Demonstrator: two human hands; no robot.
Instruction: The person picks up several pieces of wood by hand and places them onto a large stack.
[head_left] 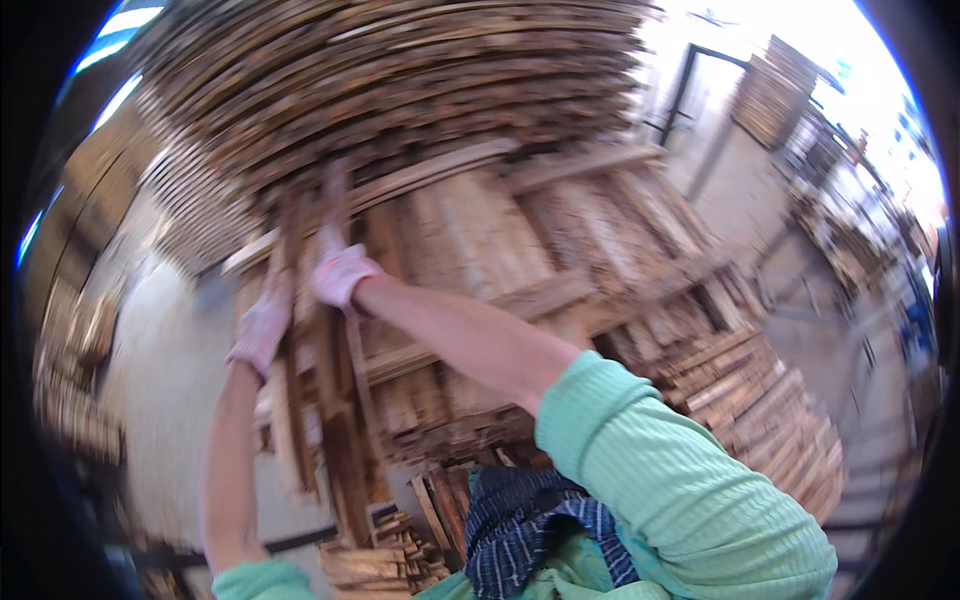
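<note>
Several long, narrow wooden boards (pixel 335 430) lie lengthwise at the left side of a pallet-like stack of rough planks (pixel 475 235). My left hand (pixel 262 330), in a pale pink work glove, is closed against the outer side of these boards. My right hand (pixel 343 272), gloved alike, reaches across and grips them from the inner side, a little farther up. Motion blur softens both hands, and the undersides of the boards are hidden.
A tall pile of stacked boards (pixel 420 85) rises directly beyond the planks. Shorter wood pieces (pixel 765 410) are piled at the right, with more (pixel 385 560) near my body. Concrete floor (pixel 165 370) shows at the left. A dark metal frame (pixel 685 90) stands at the far right.
</note>
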